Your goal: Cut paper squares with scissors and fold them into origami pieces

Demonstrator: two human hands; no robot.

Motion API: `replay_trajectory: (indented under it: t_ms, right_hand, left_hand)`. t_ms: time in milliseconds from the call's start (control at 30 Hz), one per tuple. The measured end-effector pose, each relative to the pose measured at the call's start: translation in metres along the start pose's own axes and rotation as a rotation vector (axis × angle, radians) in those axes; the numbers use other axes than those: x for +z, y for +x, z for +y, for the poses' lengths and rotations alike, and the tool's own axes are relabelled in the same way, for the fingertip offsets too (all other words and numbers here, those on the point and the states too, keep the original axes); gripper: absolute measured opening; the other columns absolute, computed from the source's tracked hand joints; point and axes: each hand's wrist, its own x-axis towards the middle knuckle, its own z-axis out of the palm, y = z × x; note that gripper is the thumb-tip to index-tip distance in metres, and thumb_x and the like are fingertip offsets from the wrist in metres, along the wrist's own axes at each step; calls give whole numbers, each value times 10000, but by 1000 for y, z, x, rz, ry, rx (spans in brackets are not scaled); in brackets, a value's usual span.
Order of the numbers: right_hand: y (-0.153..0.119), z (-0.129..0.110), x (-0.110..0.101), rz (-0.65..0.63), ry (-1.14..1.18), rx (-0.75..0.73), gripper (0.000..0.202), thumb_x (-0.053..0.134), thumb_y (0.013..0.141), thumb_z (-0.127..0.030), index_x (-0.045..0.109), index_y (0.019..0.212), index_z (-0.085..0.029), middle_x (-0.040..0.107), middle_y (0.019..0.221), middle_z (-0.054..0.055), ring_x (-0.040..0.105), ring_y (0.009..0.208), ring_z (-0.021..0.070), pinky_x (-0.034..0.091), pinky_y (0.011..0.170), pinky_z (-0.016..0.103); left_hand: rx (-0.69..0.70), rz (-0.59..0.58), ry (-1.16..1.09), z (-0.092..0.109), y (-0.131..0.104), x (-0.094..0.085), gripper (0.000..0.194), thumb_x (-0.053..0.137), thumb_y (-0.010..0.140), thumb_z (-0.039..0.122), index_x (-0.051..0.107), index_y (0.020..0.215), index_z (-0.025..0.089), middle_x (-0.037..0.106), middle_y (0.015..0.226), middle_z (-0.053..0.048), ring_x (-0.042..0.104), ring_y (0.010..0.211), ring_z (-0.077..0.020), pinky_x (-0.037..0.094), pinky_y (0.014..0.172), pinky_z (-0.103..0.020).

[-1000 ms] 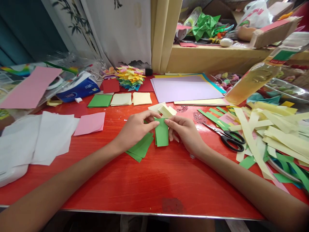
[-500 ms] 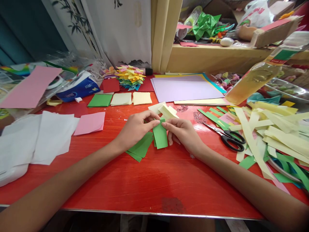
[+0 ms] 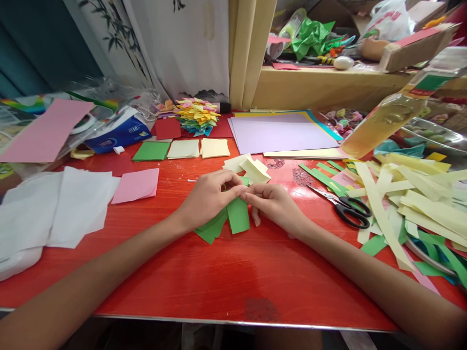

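My left hand and my right hand meet over the middle of the red table, thumbs and fingers pinched together at the tips. Between them is a piece of green paper; its lower part hangs or lies below the fingertips, and a bit of green shows above them. The fingers cover its middle, so its folds cannot be made out. Under and beside my left hand lie more green paper pieces. Just beyond the fingers are folded cream paper pieces.
Black-handled scissors lie at right beside a heap of paper strips. Behind stand a tilted-looking bottle and purple sheets. Small paper stacks line the back. White sheets and pink paper lie left.
My fingertips have drawn closer together over the green paper, covering more of it. Its visible lower part has shifted slightly down and left. The surrounding things stay put.
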Motion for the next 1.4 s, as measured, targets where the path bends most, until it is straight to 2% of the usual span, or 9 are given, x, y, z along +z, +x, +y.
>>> replay_trajectory:
  t_ms: [367,533,667,833,967,1033,1133,1200,1400]
  right_hand:
    - [-1,-1,1,5,-74,-6,279,462,862,-402,541,705,-186,507,357,-62,460,361,86,334,496,243]
    - [0,0,1,-20,-9,-4,267,465,860,-376,584,749,-164,696,794,29,509,364,52,407,511,250]
    - [1,0,1,-63,31,20,241,477,855,-345,587,756,-154,697,818,45,522,387,51,410,481,231]
    - [2,-1,2,-51,68,51,254,478,849,-365,580,757,-151,692,765,45,501,382,44,349,404,207]
    - [3,-3,2,-24,82,77,239,498,836,-370,568,759,-155,683,730,37,483,380,41,313,375,196]
    - [2,-3,2,-20,81,77,235,495,837,-362,569,756,-154,678,718,32,478,382,40,311,374,193]
    - [2,-3,2,-16,74,74,227,490,839,-352,573,760,-157,669,694,25,477,384,41,314,373,192]
    - [2,-2,2,-10,72,73,213,492,838,-345,571,767,-161,663,679,18,480,385,44,313,367,191]
    - [3,-1,2,-7,74,54,238,494,834,-376,567,765,-160,652,655,10,483,384,45,317,356,183]
  left_hand:
    - [-78,235,-93,-2,7,-14,184,519,802,316,603,724,171,600,719,-3,523,668,-128,404,608,-249]
    - [-71,362,-137,-13,14,-26,178,523,796,318,603,701,191,607,746,-6,532,724,-146,423,672,-273]
    - [-104,512,-137,-36,23,-43,162,556,769,357,628,738,215,627,761,-4,537,720,-155,424,670,-283]
    - [-208,399,109,-58,30,-58,208,513,778,366,648,786,209,655,866,-39,561,830,-203,417,752,-329]
    - [-178,340,320,-45,28,-69,282,474,793,352,597,1000,205,577,1060,-41,519,951,-196,392,844,-337]
    - [-120,136,283,-32,25,-75,288,437,810,335,569,1023,195,575,1049,-18,519,954,-174,395,839,-312]
    - [-97,-395,262,-19,21,-78,254,466,783,341,587,968,215,594,1023,-4,518,960,-177,393,809,-286]
    - [-77,-605,315,-16,18,-74,276,498,759,370,576,987,235,573,1056,-6,485,1000,-192,374,818,-285]
    - [-29,-668,482,-19,11,-58,314,535,721,451,508,926,214,502,1010,-26,409,960,-209,312,836,-329]
